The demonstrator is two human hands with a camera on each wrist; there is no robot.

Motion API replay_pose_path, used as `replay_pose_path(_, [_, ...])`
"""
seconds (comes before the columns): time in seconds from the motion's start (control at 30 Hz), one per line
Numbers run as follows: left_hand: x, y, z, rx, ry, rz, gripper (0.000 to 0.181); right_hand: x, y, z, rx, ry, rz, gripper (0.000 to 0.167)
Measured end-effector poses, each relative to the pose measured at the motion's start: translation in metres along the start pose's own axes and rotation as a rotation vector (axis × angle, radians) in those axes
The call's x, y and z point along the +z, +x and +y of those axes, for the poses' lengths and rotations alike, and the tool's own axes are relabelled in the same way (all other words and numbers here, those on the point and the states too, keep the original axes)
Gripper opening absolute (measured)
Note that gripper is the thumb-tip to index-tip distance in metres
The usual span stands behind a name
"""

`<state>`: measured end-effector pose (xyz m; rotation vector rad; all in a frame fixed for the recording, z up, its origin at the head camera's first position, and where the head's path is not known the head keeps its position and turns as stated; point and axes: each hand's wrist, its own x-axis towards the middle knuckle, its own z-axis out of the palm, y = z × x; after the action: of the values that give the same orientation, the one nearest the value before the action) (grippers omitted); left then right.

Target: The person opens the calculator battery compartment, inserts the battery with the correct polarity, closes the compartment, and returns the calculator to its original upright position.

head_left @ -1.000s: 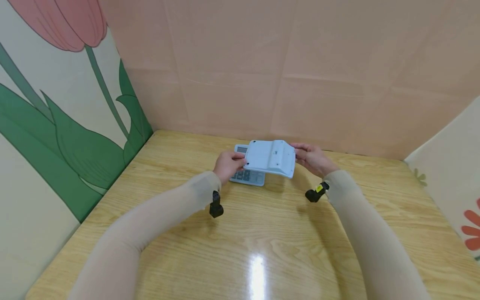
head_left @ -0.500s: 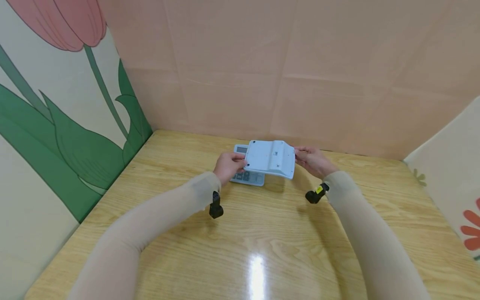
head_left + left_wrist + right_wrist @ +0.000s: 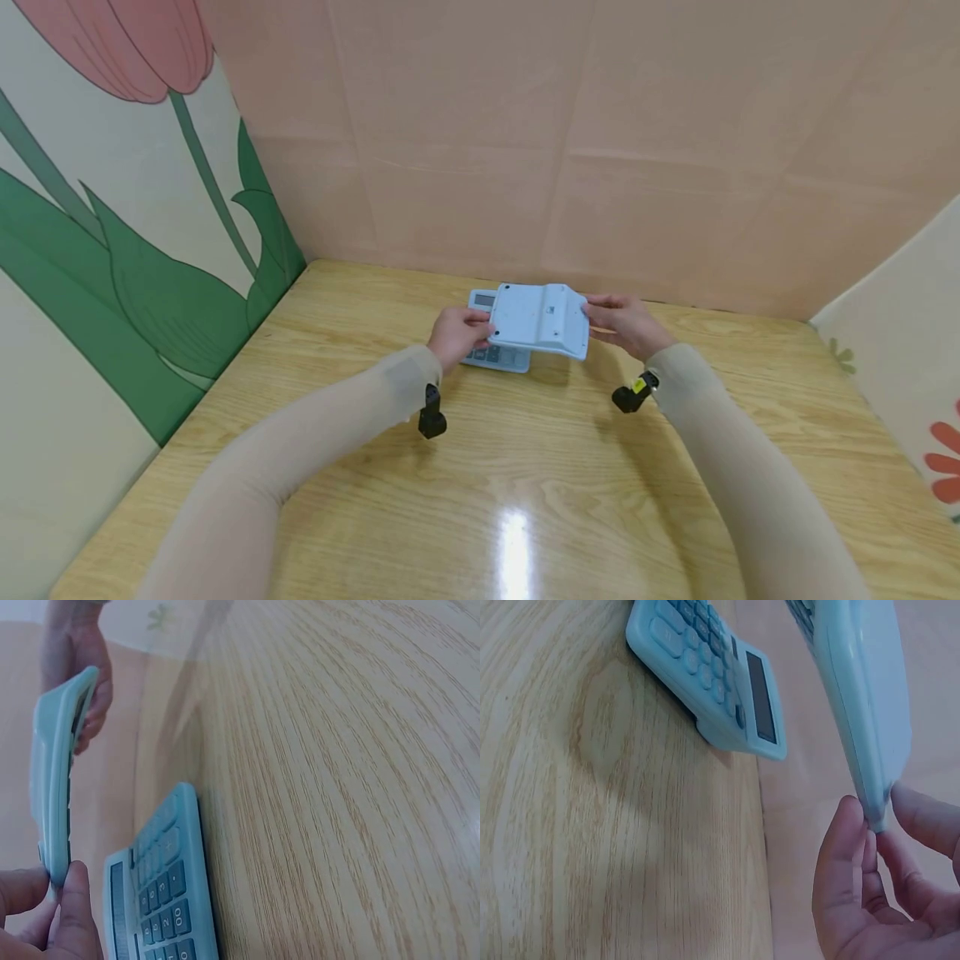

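A light blue calculator (image 3: 525,315) is held face down above the table, its back with the raised battery housing turned upward. My left hand (image 3: 456,333) pinches its left end between thumb and fingers, as the left wrist view also shows. At the other end, my right hand (image 3: 628,323) grips the edge, thumb on the back and fingers beneath. Below and slightly left, a second light blue calculator (image 3: 697,664) lies face up on the wood, keys and dark screen (image 3: 762,697) showing. The held calculator hides part of it in the head view; a gap separates the two.
The wooden table (image 3: 480,467) runs back to a pinkish wall covering (image 3: 465,150). A tulip-patterned panel (image 3: 142,217) stands on the left, and a pale flowered panel (image 3: 900,333) on the right. A bright reflection lies on the front of the table.
The held calculator has dipped very slightly. My right thumb and fingers have shifted their grip at its right end. The left hand and the lower calculator stay in place.
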<state>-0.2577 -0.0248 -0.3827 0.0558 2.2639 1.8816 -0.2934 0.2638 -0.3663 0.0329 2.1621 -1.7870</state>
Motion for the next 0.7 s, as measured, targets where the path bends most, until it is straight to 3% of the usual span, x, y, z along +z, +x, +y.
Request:
replay_pose_path(0.43, [0.0011,0.0070,-0.0061,-0.025,-0.011,-0.006,0.028,0.0042,-0.0030,0.0009,0.038,-0.043,0.028,0.048])
replay_pose_path(0.7, [-0.0002,-0.0015,0.0001,-0.054,-0.024,-0.040,0.030,0.0037,-0.0084,0.0021,0.041,-0.095,0.014,0.049])
